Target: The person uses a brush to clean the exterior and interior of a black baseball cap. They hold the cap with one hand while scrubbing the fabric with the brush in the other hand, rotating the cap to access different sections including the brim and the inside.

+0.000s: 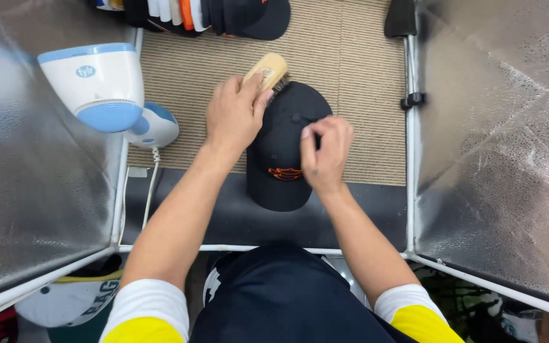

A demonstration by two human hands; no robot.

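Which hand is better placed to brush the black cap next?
Probably the left hand: it already grips the wooden brush, whose bristles touch the far edge of the black cap. The right hand is pinching the cap's top, so it looks busy steadying it.

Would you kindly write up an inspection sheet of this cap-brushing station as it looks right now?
Surface: tan ribbed mat with a dark strip along the near edge.
Job's things: black cap with an orange emblem lies on the mat; wooden brush rests at its far edge.
Clutter: row of stacked caps at the far edge; white cap below the frame.
Grippers: left hand holds the brush; right hand pinches the cap's crown.
Cables: white cord runs down from the white and blue appliance.
Surroundings: silvery reflective panels on a white frame, both sides.
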